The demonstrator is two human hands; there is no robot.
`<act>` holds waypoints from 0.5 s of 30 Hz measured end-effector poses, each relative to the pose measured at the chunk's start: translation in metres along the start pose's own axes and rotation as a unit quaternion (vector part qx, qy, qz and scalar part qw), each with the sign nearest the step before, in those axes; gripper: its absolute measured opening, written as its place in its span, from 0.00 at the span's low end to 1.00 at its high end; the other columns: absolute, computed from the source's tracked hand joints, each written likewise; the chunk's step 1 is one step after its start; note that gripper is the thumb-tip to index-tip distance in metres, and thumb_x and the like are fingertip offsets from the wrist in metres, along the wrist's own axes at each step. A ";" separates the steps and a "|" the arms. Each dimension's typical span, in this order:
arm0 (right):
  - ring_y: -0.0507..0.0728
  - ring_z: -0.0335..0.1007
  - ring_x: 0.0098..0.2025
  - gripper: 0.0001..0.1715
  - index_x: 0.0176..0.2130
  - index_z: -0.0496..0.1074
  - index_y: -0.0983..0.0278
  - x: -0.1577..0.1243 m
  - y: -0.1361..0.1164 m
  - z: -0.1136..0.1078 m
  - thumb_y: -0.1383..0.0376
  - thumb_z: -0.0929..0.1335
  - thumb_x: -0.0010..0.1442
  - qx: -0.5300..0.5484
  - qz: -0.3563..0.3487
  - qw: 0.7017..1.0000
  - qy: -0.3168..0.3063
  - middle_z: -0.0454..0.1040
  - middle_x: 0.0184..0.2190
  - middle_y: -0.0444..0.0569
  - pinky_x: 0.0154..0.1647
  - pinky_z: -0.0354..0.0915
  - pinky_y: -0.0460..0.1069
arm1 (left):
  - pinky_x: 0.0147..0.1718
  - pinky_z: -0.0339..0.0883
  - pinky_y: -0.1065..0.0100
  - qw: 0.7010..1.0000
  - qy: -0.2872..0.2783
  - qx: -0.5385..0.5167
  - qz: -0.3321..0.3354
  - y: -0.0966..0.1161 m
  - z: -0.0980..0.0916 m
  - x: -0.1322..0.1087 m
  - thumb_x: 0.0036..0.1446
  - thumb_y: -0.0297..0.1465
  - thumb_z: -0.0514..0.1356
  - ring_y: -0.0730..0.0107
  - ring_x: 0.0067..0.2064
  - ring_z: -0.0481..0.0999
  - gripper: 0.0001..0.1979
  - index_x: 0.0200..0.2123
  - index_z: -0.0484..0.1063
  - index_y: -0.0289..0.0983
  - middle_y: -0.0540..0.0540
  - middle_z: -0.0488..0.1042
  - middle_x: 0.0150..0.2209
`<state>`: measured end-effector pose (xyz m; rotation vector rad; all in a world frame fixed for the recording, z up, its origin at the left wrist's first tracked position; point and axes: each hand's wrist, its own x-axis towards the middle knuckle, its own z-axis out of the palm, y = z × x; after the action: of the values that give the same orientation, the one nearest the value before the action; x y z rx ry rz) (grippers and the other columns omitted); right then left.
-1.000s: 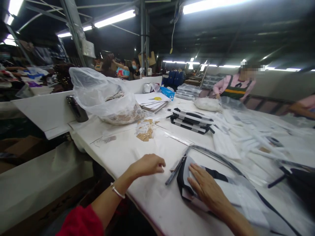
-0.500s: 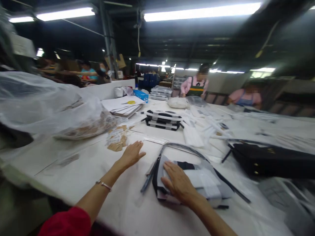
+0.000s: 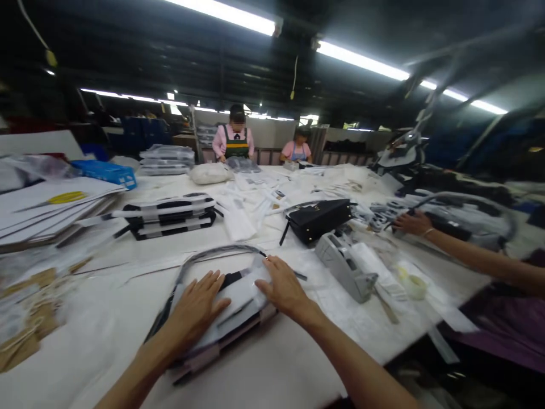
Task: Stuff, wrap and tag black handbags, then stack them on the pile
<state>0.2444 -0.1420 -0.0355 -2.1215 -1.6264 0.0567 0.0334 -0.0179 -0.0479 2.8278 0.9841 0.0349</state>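
Observation:
In front of me a handbag [image 3: 240, 298] lies on the white table, padded with pale wrapping. Its dark strap [image 3: 213, 250], also wrapped, arches over the far side. My left hand [image 3: 196, 305] rests flat on the bag's left part, fingers stretched and thumb apart. On the right end, near the strap's base, lies my right hand [image 3: 287, 287], with its thumb spread from the fingers. Neither hand is wrapped round anything.
A black handbag [image 3: 319, 220] and a grey tape dispenser [image 3: 347, 267] stand to the right. A co-worker's hand [image 3: 412, 222] touches another wrapped bag. Further left are a black-and-white bag [image 3: 170, 217] and yellow-handled scissors [image 3: 68, 197] on paper sheets. Two people work across the table.
The view has swung right. My left hand has come from the bare tabletop onto the bag, and my right hand has shifted to the bag's right end. The bag is turned slightly.

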 end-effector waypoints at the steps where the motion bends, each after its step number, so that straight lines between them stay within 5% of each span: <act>1: 0.66 0.59 0.64 0.29 0.59 0.67 0.67 0.000 0.005 -0.002 0.56 0.67 0.63 -0.001 0.011 1.000 -0.018 0.66 0.61 0.61 0.63 0.56 0.61 | 0.66 0.46 0.48 1.000 -0.012 0.001 -0.007 0.001 0.003 0.005 0.65 0.43 0.48 0.54 0.69 0.53 0.30 0.66 0.58 0.35 0.38 0.55 0.67; 7: 0.66 0.74 0.49 0.23 0.46 0.73 0.66 -0.003 -0.006 -0.017 0.51 0.64 0.63 -0.016 0.026 0.994 -0.107 0.79 0.43 0.58 0.50 0.65 0.59 | 0.65 0.51 0.53 0.999 -0.009 -0.039 -0.006 -0.020 0.023 0.016 0.61 0.45 0.48 0.56 0.65 0.61 0.31 0.64 0.61 0.40 0.44 0.62 0.65; 15: 0.65 0.72 0.53 0.29 0.53 0.74 0.58 -0.055 0.017 -0.061 0.49 0.70 0.56 0.149 -0.062 0.972 -0.170 0.76 0.52 0.51 0.52 0.66 0.54 | 0.61 0.61 0.60 0.998 0.049 -0.038 -0.006 -0.056 0.050 -0.010 0.54 0.47 0.52 0.57 0.61 0.69 0.26 0.57 0.69 0.58 0.62 0.68 0.59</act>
<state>0.2618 -0.2166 -0.0006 -1.8480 -1.8046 0.6140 -0.0054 0.0127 -0.1057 2.7747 0.9974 0.2063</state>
